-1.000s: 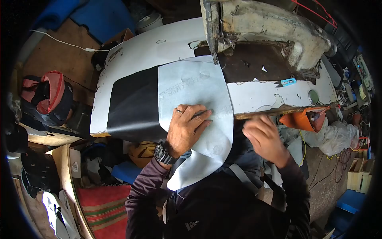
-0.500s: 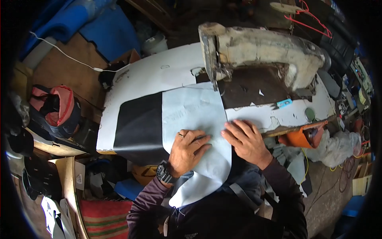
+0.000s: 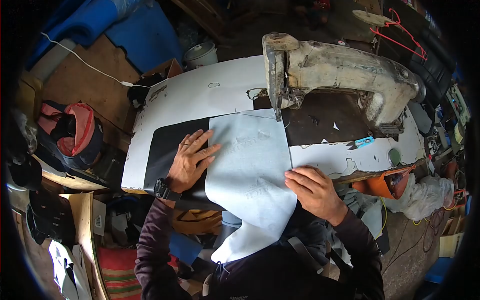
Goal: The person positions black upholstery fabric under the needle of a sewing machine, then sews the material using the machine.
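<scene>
A pale bluish-white sheet (image 3: 245, 155) with faint printed lettering lies over the table edge, its lower end drooping towards my lap. Its top right corner sits under the needle area of an old, worn sewing machine (image 3: 340, 62). To its left is a smooth black sheet (image 3: 172, 145); a straight line divides the two. My left hand (image 3: 190, 160) rests open across that line, fingers spread, mostly on the black side. At the pale sheet's right edge, my right hand (image 3: 315, 192) has its fingers closed on the border; the thumb is hidden.
Blue thread snips (image 3: 361, 143) and a round green-topped tin (image 3: 394, 157) lie on the white table (image 3: 200, 95) at right. An orange pouch (image 3: 382, 184) hangs by its front edge. A bag with a red lining (image 3: 75, 130) stands left, and a white pot (image 3: 200, 55) behind.
My left hand has moved left and away from me, off the pale sheet's middle, and spread out. My right hand has shifted slightly nearer me and closed at the edge. The view has shifted slightly.
</scene>
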A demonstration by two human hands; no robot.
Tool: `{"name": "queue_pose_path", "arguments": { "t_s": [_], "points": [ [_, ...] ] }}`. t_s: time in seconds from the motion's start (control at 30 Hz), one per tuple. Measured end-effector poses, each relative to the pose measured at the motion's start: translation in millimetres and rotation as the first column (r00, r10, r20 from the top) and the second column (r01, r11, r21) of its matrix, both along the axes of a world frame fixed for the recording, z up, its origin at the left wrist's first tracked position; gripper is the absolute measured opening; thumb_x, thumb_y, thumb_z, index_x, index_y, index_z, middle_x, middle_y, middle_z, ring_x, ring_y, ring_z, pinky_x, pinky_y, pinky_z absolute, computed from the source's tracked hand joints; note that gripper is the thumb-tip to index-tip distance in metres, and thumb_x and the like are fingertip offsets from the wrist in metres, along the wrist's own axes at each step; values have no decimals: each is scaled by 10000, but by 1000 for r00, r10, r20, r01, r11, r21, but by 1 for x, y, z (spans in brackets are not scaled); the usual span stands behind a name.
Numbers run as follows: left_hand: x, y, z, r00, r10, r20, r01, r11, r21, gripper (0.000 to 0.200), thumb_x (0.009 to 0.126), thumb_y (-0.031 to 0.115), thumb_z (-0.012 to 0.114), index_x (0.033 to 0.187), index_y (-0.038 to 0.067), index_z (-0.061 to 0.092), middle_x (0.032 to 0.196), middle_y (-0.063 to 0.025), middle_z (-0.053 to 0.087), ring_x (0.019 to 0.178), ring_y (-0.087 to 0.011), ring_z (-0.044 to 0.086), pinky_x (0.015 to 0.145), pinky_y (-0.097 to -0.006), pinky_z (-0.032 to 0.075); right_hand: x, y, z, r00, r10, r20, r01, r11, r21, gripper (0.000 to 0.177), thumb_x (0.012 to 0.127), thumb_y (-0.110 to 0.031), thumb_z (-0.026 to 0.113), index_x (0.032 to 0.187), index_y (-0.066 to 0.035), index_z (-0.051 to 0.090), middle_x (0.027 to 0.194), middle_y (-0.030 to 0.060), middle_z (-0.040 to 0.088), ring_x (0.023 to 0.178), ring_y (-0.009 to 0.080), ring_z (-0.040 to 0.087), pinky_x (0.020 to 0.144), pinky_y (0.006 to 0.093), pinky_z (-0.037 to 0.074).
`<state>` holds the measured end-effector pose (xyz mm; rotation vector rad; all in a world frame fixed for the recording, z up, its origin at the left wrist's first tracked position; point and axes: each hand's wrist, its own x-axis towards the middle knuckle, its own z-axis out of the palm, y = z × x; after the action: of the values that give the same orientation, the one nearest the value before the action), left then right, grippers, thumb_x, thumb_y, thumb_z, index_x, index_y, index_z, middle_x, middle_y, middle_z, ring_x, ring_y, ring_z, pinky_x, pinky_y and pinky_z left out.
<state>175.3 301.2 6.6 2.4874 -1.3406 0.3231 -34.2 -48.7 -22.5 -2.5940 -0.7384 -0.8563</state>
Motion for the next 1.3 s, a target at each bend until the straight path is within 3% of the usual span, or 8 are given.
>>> {"name": "queue_pose_path", "arguments": {
  "t_s": [0.13, 0.33, 0.53, 0.67, 0.97, 1.07, 1.17, 1.3],
  "points": [
    [-1, 0, 9, 980, 37, -193, -21, 996, 88, 413, 1098, 422, 594, 1462, 261, 704, 1661, -79, 527, 1594, -359, 388, 1334, -605, 214, -1, 0, 8, 999, 16, -52, -15, 999, 30, 254, 928, -59, 760, 1180, -25, 756, 1252, 53, 744, 1250, 229, 650, 1040, 401, 595],
    [3, 2, 3, 982, 10, -187, 3, 998, 71, 538, 1081, 570, 577, 1462, 212, 704, 1659, -86, 529, 1596, -375, 385, 1328, -615, 203, 1, -2, 9, 995, 8, -100, -5, 1000, 31, 247, 931, -69, 760, 1176, -36, 756, 1279, 53, 740, 1243, 228, 654, 1053, 397, 592],
    [9, 6, 0, 974, -9, -225, 3, 1000, -24, 440, 1038, 303, 719, 1457, 171, 701, 1655, -114, 529, 1576, -379, 420, 1329, -597, 223, -3, -3, 2, 999, 33, -31, -32, 999, 30, 273, 898, -99, 780, 1170, -76, 762, 1300, 35, 723, 1240, 220, 649, 1062, 399, 586],
    [7, 0, 11, 867, 48, -495, -155, 972, -177, 503, 973, 145, 775, 1467, 136, 685, 1667, -166, 501, 1584, -385, 406, 1349, -561, 180, -9, 0, 2, 1000, 16, -14, -16, 1000, 1, 273, 903, -130, 782, 1173, -97, 759, 1326, 27, 688, 1255, 221, 634, 1069, 404, 583],
    [7, -1, -1, 922, 41, -384, -93, 989, -117, 415, 990, 223, 776, 1394, 131, 752, 1659, -156, 519, 1618, -369, 352, 1344, -555, 182, -12, -1, -9, 1000, 15, 1, -16, 997, 78, 269, 915, -138, 788, 1175, -75, 758, 1320, 42, 713, 1264, 227, 636, 1076, 415, 590],
    [3, -1, 1, 821, 35, -570, -224, 937, -266, 419, 1006, 295, 764, 1398, 148, 752, 1644, -150, 539, 1608, -363, 369, 1337, -563, 191, -11, -1, -7, 1000, 20, -5, -19, 995, 94, 255, 915, -118, 787, 1161, -59, 757, 1309, 55, 721, 1258, 234, 642, 1069, 420, 593],
    [-1, 1, -3, 960, -58, -274, 18, 989, -146, 409, 1011, 340, 758, 1382, 167, 765, 1627, -129, 559, 1591, -358, 396, 1328, -594, 199, -13, 0, -2, 999, 11, -31, -8, 996, 85, 246, 911, -87, 781, 1151, -40, 753, 1302, 65, 723, 1248, 244, 647, 1062, 425, 593],
    [-7, -5, 5, 978, 22, -209, -15, 999, 38, 425, 1036, 407, 707, 1416, 220, 743, 1633, -67, 558, 1592, -367, 390, 1313, -653, 195, -13, 1, 9, 999, 17, -43, -14, 997, 72, 207, 904, -43, 776, 1109, -11, 765, 1302, 72, 740, 1187, 262, 681, 1003, 430, 619]
  ]
}}
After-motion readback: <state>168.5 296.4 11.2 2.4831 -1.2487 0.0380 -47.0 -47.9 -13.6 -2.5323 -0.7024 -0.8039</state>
